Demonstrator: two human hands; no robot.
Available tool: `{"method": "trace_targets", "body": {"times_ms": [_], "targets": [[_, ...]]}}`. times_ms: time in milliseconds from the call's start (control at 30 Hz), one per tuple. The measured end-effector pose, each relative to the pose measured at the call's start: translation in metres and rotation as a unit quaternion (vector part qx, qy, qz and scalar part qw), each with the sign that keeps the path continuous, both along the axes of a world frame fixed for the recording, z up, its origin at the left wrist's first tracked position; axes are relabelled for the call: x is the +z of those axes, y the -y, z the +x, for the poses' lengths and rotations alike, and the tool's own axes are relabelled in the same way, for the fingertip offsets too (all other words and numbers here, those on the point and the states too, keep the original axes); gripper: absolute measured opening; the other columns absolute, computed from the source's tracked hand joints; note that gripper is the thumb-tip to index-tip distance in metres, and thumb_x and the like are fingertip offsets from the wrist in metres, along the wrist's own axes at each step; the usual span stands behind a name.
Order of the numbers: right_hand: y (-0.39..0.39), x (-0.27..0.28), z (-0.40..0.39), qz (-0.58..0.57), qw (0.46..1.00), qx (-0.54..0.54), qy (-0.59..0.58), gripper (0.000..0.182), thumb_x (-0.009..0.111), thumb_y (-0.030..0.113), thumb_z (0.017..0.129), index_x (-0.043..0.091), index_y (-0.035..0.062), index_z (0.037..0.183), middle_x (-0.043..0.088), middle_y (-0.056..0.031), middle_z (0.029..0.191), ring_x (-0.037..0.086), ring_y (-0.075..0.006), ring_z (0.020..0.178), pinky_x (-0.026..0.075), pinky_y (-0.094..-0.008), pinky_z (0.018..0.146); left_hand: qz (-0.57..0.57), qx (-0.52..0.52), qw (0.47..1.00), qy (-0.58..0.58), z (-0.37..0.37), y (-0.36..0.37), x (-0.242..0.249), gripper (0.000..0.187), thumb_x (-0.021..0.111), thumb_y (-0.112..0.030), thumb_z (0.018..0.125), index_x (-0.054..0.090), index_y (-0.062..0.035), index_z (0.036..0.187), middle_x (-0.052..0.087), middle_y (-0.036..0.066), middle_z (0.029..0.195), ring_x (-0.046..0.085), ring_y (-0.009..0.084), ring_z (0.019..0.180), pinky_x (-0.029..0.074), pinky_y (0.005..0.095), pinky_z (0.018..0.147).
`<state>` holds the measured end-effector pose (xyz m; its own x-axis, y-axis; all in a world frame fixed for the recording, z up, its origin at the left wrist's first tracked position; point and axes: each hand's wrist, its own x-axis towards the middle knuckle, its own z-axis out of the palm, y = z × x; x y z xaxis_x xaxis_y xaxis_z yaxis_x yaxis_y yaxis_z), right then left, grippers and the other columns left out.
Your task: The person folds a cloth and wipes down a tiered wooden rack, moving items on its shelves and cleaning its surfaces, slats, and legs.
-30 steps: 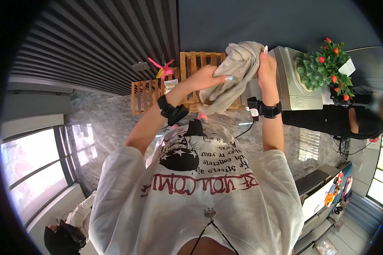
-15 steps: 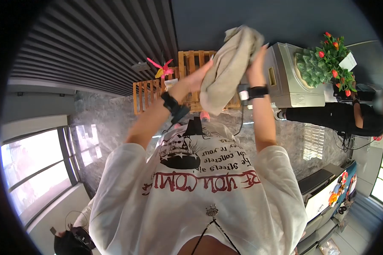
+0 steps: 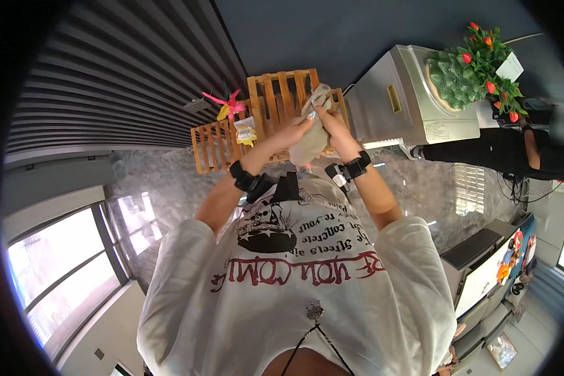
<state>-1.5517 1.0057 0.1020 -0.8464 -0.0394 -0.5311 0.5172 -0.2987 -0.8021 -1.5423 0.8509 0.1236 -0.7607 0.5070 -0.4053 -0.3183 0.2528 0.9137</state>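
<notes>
The cloth [image 3: 311, 131] is a beige, bunched-up piece held up in front of the chest, over the wooden crate [image 3: 282, 100], with its upper end near the crate's slats and its lower end hanging down between the wrists. The left hand [image 3: 292, 132] closes on its left side, fingers curled into the fabric, a pale blue nail showing at the tip. The right hand [image 3: 332, 123] grips the right side and top, fingers wrapped round the folds (so both hands are shut on the same cloth, pressed close together). Each wrist carries a black band [image 3: 244, 178], and the right one also has a small tag and a cable running down from it.

Behind the crate, a second, lower crate [image 3: 214, 146] stands to its left, with a small yellow packet [image 3: 247, 130] against it and a pink and yellow flower [image 3: 225, 104] above. To the right of the crates sits a silver box-shaped appliance [image 3: 407, 94], and on it a green plant with red buds [image 3: 476, 72]. All of these rest on a grey marble counter [image 3: 420, 188]. At the far right edge another person in black [image 3: 520, 153] is partly in view. The wearer's white printed shirt [image 3: 294, 276] fills the lower part of the view.
</notes>
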Motion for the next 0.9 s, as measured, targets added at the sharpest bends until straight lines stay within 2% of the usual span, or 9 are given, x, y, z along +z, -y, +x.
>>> {"method": "trace_targets", "body": {"times_ms": [100,200,267,333,500,600,700,767,900], "targets": [[-0.010,-0.012,0.014,-0.094,0.995,0.011,0.038,0.036,0.059,0.015,0.082,0.047,-0.0028,0.111,0.056,-0.0142,0.104,0.058,-0.0224,0.091,0.050,-0.0318,0.074,-0.064,-0.047,0.997,-0.024,0.001,0.013,-0.018,0.060,0.034,-0.049,0.089,0.046,0.0034,0.117,0.055,0.014,0.111,0.053,0.0218,0.100,0.041,0.0313,0.082],[-0.022,-0.001,0.031,-0.080,0.986,-0.016,0.147,0.030,0.054,0.012,0.085,0.047,-0.0058,0.108,0.057,-0.0143,0.100,0.059,-0.0225,0.086,0.051,-0.0340,0.074,-0.106,0.070,0.992,-0.012,0.007,0.022,-0.026,0.060,0.035,-0.050,0.088,0.047,0.0015,0.117,0.055,0.013,0.110,0.054,0.0227,0.099,0.041,0.0325,0.083],[-0.039,-0.014,0.038,-0.080,0.987,-0.028,0.134,0.028,0.054,0.012,0.085,0.048,-0.0055,0.107,0.058,-0.0140,0.099,0.060,-0.0221,0.085,0.051,-0.0342,0.073,0.130,0.199,0.958,0.157,0.008,0.027,-0.022,0.053,0.040,-0.044,0.089,0.046,-0.0005,0.118,0.054,0.010,0.111,0.053,0.0216,0.101,0.042,0.0322,0.086],[-0.055,-0.009,0.044,0.038,0.993,-0.035,0.108,0.023,0.052,0.012,0.085,0.052,-0.0033,0.102,0.059,-0.0104,0.096,0.060,-0.0192,0.080,0.052,-0.0324,0.067,0.205,0.228,0.927,0.214,0.007,0.033,-0.025,0.048,0.043,-0.039,0.089,0.046,-0.0008,0.118,0.054,0.009,0.113,0.053,0.0208,0.102,0.042,0.0319,0.087],[-0.078,0.012,0.035,0.035,0.995,-0.092,-0.022,0.022,0.052,0.011,0.084,0.056,0.0009,0.103,0.060,-0.0041,0.094,0.057,-0.0133,0.082,0.047,-0.0263,0.067,0.344,0.199,0.824,0.404,-0.013,0.038,-0.034,0.040,0.047,-0.028,0.089,0.044,-0.0013,0.119,0.051,0.008,0.117,0.051,0.0177,0.104,0.043,0.0305,0.088],[-0.088,0.025,0.005,0.098,0.967,-0.093,-0.217,0.018,0.054,0.012,0.083,0.061,0.0019,0.097,0.060,-0.0001,0.088,0.053,-0.0077,0.076,0.042,-0.0222,0.063,0.215,0.166,0.912,0.307,-0.032,0.027,-0.045,0.035,0.048,-0.029,0.089,0.051,-0.0030,0.112,0.054,0.006,0.110,0.053,0.0129,0.095,0.046,0.0285,0.080],[-0.077,0.111,0.011,0.249,0.906,-0.100,-0.328,0.020,0.060,0.011,0.081,0.061,-0.0018,0.096,0.062,-0.0012,0.085,0.054,-0.0077,0.076,0.042,-0.0217,0.070,-0.024,0.146,0.974,-0.174,-0.052,0.036,0.036,0.028,0.049,-0.026,0.089,0.062,-0.0011,0.092,0.056,0.003,0.094,0.048,0.0064,0.076,0.041,0.0235,0.064],[-0.075,0.146,0.035,0.371,0.773,-0.080,-0.509,0.022,0.061,0.011,0.079,0.060,-0.0034,0.097,0.062,-0.0041,0.089,0.056,-0.0107,0.083,0.043,-0.0228,0.075,0.031,0.167,0.944,-0.283,-0.028,0.046,0.105,0.023,0.055,-0.016,0.086,0.057,0.0011,0.100,0.055,0.003,0.094,0.050,0.0067,0.084,0.042,0.0220,0.071],[-0.103,0.101,0.038,0.412,0.768,-0.043,-0.489,0.014,0.058,-0.002,0.073,0.064,-0.0015,0.085,0.064,-0.0100,0.087,0.059,-0.0144,0.079,0.045,-0.0252,0.069,0.219,0.115,0.929,-0.275,-0.032,0.059,0.073,0.034,0.061,-0.007,0.079,0.050,0.0022,0.110,0.055,0.004,0.097,0.050,0.0099,0.094,0.041,0.0234,0.081]]}}
